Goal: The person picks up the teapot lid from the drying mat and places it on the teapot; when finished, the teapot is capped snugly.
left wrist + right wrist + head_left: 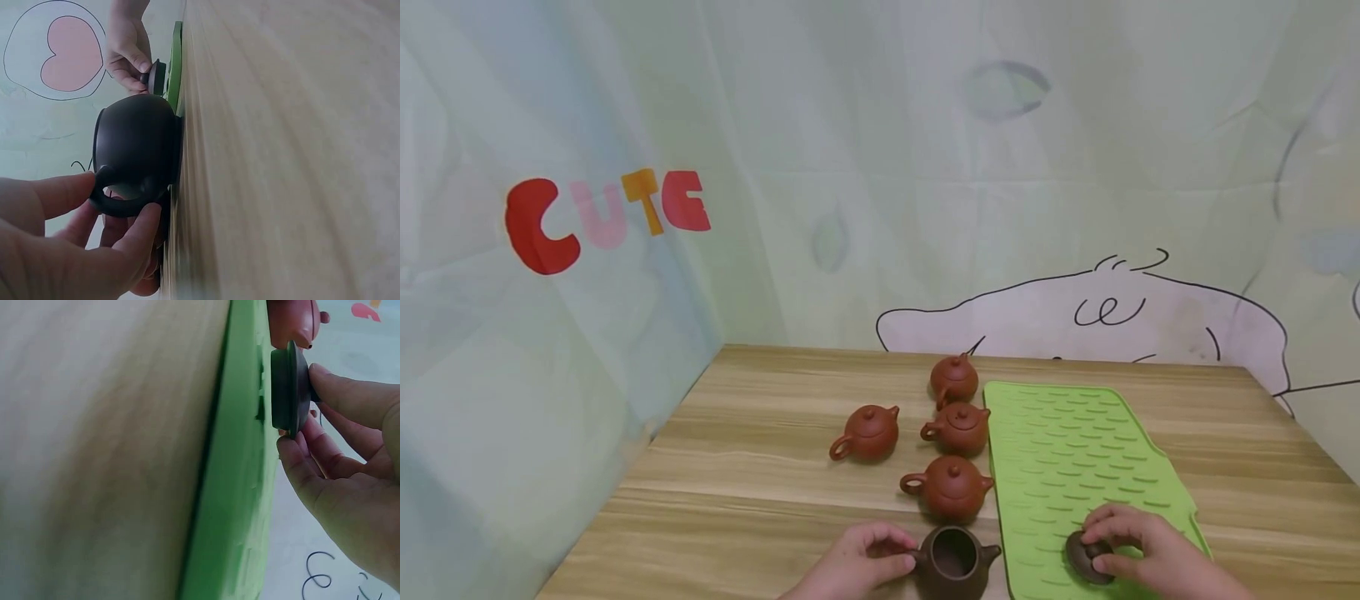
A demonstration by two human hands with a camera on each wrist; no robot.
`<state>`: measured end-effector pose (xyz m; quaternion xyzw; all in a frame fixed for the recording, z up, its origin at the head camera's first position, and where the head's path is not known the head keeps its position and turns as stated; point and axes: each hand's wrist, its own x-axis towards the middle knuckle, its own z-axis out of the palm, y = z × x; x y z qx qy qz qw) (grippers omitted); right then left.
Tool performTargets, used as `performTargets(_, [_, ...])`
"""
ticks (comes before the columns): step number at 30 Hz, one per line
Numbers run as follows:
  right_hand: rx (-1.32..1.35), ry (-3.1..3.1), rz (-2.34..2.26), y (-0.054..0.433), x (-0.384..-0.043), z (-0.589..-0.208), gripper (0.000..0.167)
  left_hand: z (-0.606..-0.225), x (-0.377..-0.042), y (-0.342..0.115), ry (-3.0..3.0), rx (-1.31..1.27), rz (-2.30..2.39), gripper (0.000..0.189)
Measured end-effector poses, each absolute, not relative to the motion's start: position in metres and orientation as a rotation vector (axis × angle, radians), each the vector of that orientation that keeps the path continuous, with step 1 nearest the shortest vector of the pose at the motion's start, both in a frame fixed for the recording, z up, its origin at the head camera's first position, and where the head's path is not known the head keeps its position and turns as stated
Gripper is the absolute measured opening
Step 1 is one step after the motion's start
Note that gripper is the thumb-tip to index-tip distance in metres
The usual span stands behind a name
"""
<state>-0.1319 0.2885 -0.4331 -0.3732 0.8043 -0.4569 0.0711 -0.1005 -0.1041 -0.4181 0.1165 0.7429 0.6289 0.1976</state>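
Note:
A dark brown teapot [953, 575] stands lidless at the table's front, its round mouth facing up and its spout toward the green mat [1060, 467]. My left hand [868, 560] grips its loop handle; in the left wrist view, thumb and fingers [134, 240] close around that handle. Over the front of the mat, my right hand [1138, 546] pinches the dark teapot lid [1088, 557] by its knob. The right wrist view shows the lid [290, 390] upright with its underside close over the mat.
Behind the dark teapot, reddish-brown lidded teapots [953, 490] line the mat's left edge, one behind another. Another reddish teapot [870, 433] sits farther left. A printed cloth [880, 167] hangs behind the wooden table [737, 500].

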Motion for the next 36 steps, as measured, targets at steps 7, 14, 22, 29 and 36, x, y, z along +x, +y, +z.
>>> performTargets(7, [-1.215,2.545,-1.323,0.277,-0.135,-0.418,0.020,-0.417,-0.100,-0.104,2.077,0.300,1.750,0.019])
performTargets(14, [-1.243,2.603,-1.301,0.255,-0.136,-0.400,0.019,-0.417,-0.101,-0.104,2.085,0.335,1.741,0.020])
performTargets(22, [-1.306,2.611,-1.310,0.223,-0.134,-0.382,0.018,-0.416,-0.101,-0.104,2.077,0.321,1.736,0.019])
performTargets(29, [-1.249,2.511,-1.349,0.196,-0.131,-0.371,0.016,-0.414,-0.101,-0.102,2.073,0.296,1.733,0.018])
performTargets(36, [-1.245,2.500,-1.361,0.173,-0.128,-0.370,0.017,-0.415,-0.103,-0.103,2.077,0.288,1.715,0.018])
